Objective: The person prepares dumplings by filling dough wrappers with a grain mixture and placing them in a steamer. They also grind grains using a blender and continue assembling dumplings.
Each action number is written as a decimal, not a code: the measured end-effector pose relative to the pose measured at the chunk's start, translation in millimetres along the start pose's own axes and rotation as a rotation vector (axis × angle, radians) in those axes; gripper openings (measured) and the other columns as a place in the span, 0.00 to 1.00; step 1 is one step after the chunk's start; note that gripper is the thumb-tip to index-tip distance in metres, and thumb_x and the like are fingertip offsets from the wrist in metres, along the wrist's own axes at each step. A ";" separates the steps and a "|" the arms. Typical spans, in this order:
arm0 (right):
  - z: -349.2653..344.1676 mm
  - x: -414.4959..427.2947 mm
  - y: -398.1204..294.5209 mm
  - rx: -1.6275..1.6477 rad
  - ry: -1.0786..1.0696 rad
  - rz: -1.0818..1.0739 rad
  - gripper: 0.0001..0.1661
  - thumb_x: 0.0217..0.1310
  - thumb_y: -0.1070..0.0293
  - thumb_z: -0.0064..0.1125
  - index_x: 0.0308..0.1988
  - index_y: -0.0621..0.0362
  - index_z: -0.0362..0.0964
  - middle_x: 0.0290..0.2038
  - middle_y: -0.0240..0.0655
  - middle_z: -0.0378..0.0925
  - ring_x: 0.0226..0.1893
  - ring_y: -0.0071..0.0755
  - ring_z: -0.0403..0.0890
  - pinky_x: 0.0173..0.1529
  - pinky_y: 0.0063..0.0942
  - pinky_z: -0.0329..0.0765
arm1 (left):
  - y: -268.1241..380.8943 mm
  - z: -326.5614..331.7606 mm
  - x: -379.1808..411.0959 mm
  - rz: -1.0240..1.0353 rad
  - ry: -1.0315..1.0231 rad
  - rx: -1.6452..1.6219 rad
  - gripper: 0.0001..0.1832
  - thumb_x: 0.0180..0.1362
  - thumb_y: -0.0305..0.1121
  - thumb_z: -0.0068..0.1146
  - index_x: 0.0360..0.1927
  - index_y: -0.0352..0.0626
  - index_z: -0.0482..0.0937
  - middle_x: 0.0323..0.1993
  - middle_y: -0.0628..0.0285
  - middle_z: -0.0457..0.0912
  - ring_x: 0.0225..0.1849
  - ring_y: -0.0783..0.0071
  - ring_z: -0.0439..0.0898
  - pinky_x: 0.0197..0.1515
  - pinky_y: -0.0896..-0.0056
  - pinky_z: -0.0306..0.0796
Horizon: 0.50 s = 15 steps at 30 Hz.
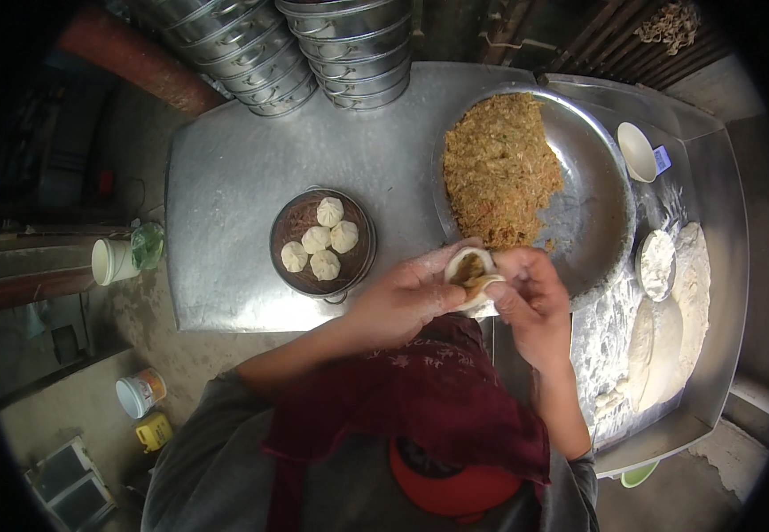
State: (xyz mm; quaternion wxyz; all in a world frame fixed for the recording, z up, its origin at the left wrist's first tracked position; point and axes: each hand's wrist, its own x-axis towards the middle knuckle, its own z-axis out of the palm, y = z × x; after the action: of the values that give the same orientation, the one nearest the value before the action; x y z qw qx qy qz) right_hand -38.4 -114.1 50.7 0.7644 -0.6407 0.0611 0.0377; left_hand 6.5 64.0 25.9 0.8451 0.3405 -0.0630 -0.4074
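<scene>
My left hand (405, 292) and my right hand (532, 296) together hold a dough wrapper (476, 276) with brownish filling inside, its edge partly gathered, at the near rim of a large metal basin. My right fingers pinch the wrapper's right edge; my left hand supports its left side. In the basin (590, 199) a big mound of chopped filling (500, 166) covers the left part. To the left, a round steamer tray (278, 276) on the metal table holds several pleated buns (330, 211).
Stacked metal steamers (361, 60) stand at the table's far edge. On the right are a pale bowl (637, 151), a dish of flour (657, 265) and a large piece of dough (653, 352) on a floured surface. Buckets (113, 261) stand left of the metal table (225, 199).
</scene>
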 end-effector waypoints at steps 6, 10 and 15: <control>-7.3 9.8 -7.6 -0.327 -0.153 -0.224 0.15 0.50 0.81 0.65 0.42 0.60 0.77 0.27 0.25 0.71 0.28 0.14 0.70 0.32 0.15 0.68 | 11.9 -1.4 -4.3 -0.049 0.056 0.818 0.31 0.60 0.18 0.44 0.69 0.40 0.55 0.53 0.57 0.77 0.53 0.76 0.75 0.56 0.74 0.68; -5.7 12.1 -4.1 -0.189 -0.209 0.153 0.08 0.51 0.80 0.65 0.35 0.62 0.78 0.28 0.28 0.73 0.27 0.16 0.70 0.31 0.16 0.66 | 20.5 -2.2 -6.0 0.053 0.014 0.976 0.37 0.51 0.13 0.37 0.69 0.42 0.56 0.54 0.56 0.76 0.55 0.71 0.74 0.55 0.73 0.69; 1.0 10.8 3.2 -0.145 0.017 -0.014 0.08 0.54 0.79 0.64 0.36 0.63 0.76 0.28 0.27 0.73 0.26 0.15 0.70 0.31 0.14 0.66 | 3.0 0.7 2.5 0.019 0.123 0.072 0.27 0.61 0.22 0.44 0.65 0.34 0.60 0.53 0.55 0.75 0.54 0.71 0.74 0.58 0.71 0.66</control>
State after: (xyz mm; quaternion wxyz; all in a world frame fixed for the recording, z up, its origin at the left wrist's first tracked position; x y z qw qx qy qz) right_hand -28.1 -112.8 46.2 0.7156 -0.6952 0.0605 0.0313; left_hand 9.8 63.1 27.9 0.8383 0.3946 -0.0289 -0.3750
